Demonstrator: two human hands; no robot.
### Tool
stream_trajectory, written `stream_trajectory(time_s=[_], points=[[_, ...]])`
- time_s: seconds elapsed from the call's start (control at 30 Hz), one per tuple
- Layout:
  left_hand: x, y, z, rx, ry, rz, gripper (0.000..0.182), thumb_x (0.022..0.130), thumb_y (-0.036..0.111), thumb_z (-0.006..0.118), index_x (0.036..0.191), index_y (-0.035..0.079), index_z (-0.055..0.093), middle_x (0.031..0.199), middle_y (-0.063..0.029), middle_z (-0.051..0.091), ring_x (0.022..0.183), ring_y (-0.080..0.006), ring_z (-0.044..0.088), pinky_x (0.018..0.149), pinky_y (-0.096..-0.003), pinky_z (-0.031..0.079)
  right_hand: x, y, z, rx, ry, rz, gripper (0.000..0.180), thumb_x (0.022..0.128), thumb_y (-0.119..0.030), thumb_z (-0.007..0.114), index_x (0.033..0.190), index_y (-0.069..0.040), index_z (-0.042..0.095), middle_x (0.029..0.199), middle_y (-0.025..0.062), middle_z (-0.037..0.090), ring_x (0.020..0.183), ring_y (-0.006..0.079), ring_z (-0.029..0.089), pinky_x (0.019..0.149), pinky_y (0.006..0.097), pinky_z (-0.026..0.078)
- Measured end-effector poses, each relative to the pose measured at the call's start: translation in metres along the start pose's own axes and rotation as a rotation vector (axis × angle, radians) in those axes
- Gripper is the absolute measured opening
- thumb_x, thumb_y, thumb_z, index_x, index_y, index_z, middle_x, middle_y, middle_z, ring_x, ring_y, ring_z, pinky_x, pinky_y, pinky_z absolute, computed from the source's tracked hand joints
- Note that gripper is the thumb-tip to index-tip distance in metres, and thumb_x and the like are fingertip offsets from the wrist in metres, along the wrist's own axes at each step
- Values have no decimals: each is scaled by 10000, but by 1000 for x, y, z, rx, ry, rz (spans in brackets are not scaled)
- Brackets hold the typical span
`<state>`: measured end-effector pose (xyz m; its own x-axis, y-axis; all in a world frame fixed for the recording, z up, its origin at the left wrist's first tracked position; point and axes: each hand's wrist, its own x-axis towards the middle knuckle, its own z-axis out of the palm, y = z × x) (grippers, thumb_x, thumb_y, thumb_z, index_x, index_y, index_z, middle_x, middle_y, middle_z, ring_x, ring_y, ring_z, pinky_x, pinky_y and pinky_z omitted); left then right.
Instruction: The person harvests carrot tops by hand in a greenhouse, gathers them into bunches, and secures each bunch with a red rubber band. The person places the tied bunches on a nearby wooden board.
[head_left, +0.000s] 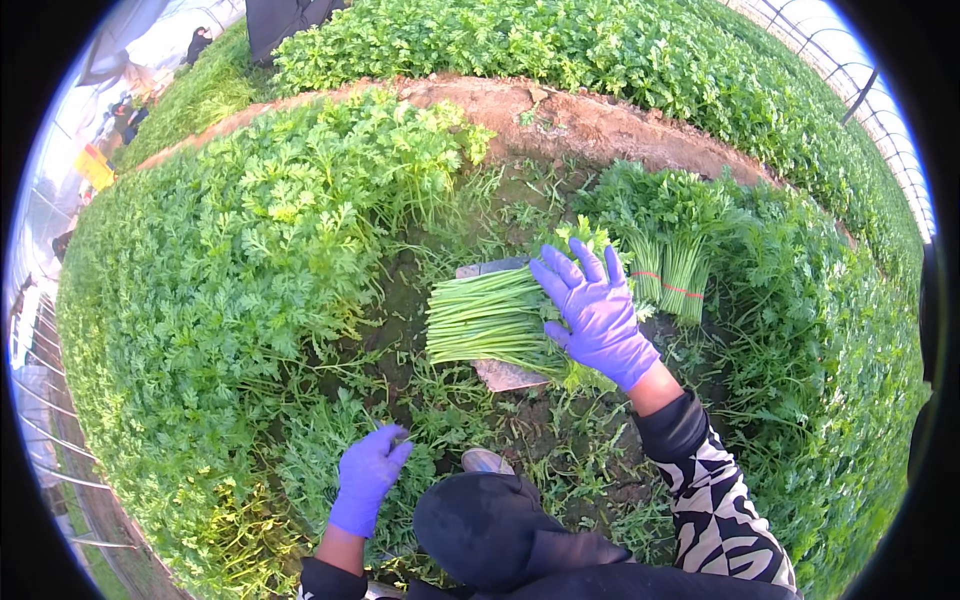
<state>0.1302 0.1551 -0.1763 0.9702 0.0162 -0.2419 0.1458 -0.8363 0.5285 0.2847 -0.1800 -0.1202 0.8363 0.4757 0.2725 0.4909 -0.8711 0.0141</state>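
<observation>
A pile of cut leafy-green stems (487, 315), probably crown daisy or a similar crop, lies across a small flat board (514, 375) on the soil. Spread flat over the leafy end of this pile is my right hand (596, 322), in a purple glove, with its fingers apart. My left hand (371, 472), gloved likewise, hovers low over loose greens to the left of my knee. Its thumb and fingertips are curled close together; whether a thin stem is between them is unclear. Bundles of stems (667, 281) tied with red bands lie just beyond my right hand.
Uncut crop (225, 262) stands densely on the left, with more greens (810, 360) at right. A bare soil ridge (555, 120) curves across the back. My dark-clad knee (480, 525) and shoe (486, 461) are below the board. People (199, 43) are at far left.
</observation>
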Motion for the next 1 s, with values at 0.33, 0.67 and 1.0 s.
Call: stream_trajectory(time_s=[0.33, 0.67, 1.0], points=[[155, 165, 72, 244, 254, 756, 347, 802, 274, 742, 1065, 102, 595, 879, -79, 669, 713, -244, 665, 591, -388, 501, -5, 28, 48, -43, -271, 101, 889, 707, -446, 775, 1455, -151, 395, 1500, 90, 387, 1393, 366, 332, 1127, 608, 220], [193, 78, 104, -1068, 327, -159, 163, 890, 65, 667, 1039, 53, 603, 712, -50, 609, 535, -104, 557, 435, -270, 449, -15, 32, 64, 62, -218, 126, 766, 749, -319, 747, 1444, -249, 434, 1508, 90, 389, 1377, 392, 352, 1134, 617, 182], [157, 37, 52, -1011, 380, -221, 167, 914, 83, 639, 1060, 14, 598, 696, -56, 606, 466, -90, 502, 423, -215, 400, -13, 26, 60, 66, -199, 143, 787, 729, -319, 756, 1444, -239, 437, 1513, 92, 381, 1377, 402, 351, 1143, 609, 164]])
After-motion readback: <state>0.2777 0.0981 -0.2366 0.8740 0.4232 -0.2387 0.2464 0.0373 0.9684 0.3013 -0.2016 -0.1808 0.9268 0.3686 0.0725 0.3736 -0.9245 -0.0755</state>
